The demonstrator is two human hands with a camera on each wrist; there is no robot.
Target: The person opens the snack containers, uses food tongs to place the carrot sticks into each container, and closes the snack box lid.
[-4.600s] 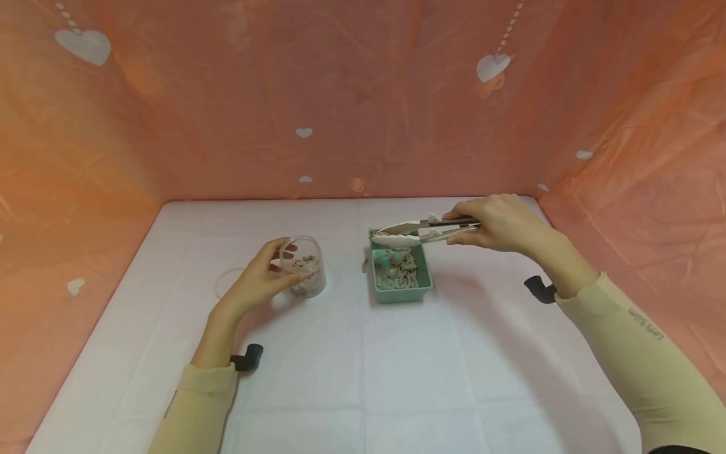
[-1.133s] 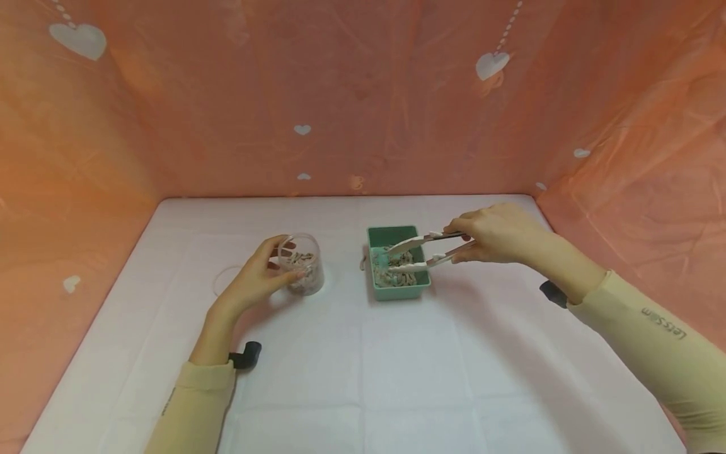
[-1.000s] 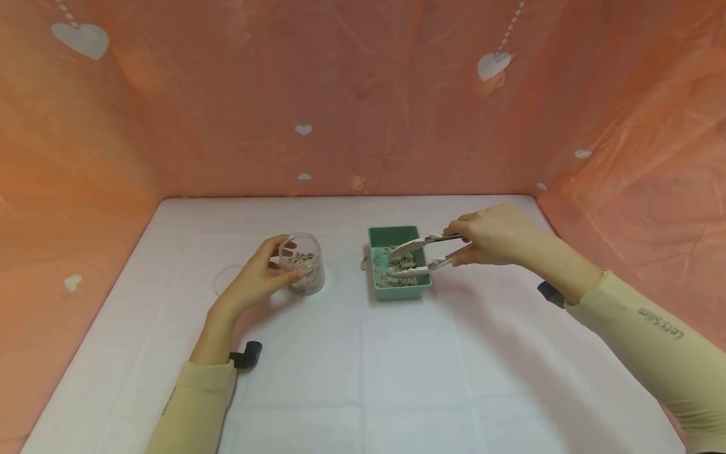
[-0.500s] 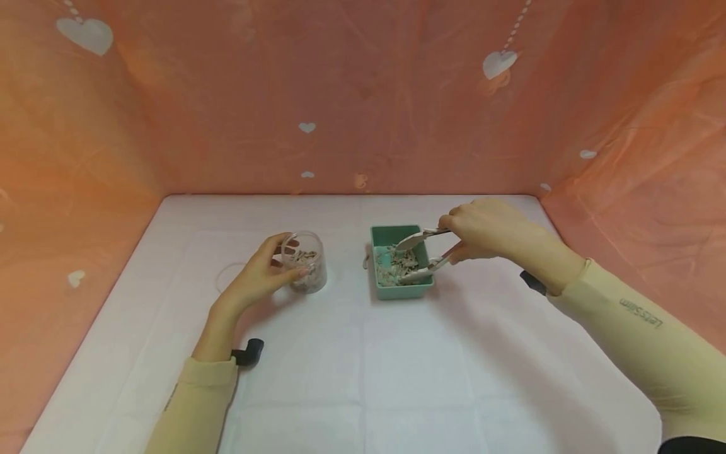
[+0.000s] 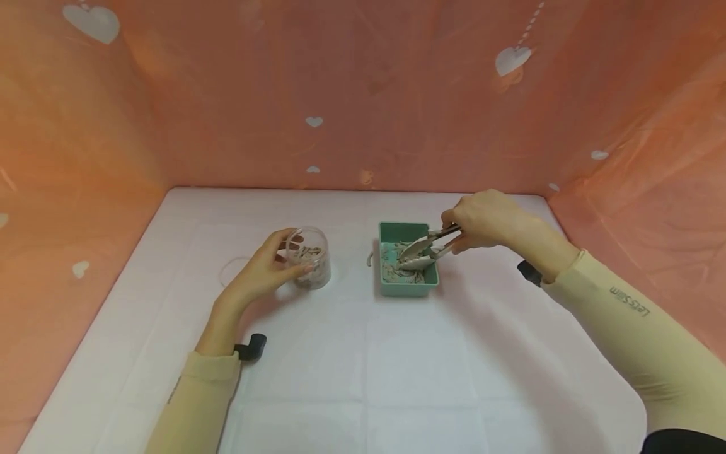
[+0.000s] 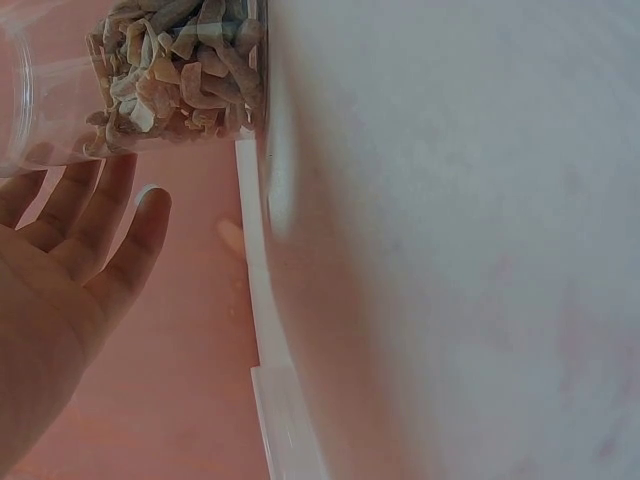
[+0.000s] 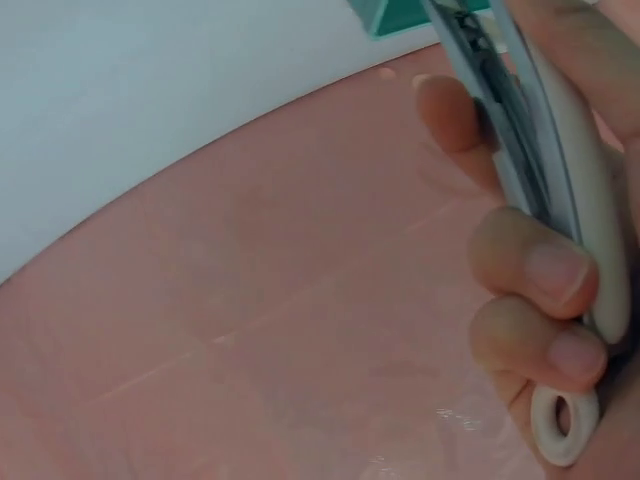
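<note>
My left hand (image 5: 255, 274) holds a clear plastic jar (image 5: 316, 275) upright on the table, thumb on the near side and fingers round the far side. Brown-grey, curled dried pieces (image 6: 190, 80) fill the jar's lower part. On the right, my right hand (image 5: 488, 217) grips metal tongs (image 5: 441, 236) with whitish tips; in the right wrist view its fingers wrap the handles (image 7: 560, 150). The tips reach into a green rectangular box (image 5: 409, 290), down among more such pieces (image 5: 397, 272). Whether they pinch any piece is too small to tell.
One loose piece (image 5: 370, 258) lies on the white tablecloth (image 5: 363, 353) just left of the box. A clear round lid (image 5: 222, 272) lies behind my left wrist, partly hidden. Orange sheeting (image 5: 351, 82) with hearts rises at the back and both sides.
Earlier the tongs were raised over the box's far end; they then dipped into it and spread. Now their tips have drawn closer together among the pieces. My left hand and the jar have stayed put.
</note>
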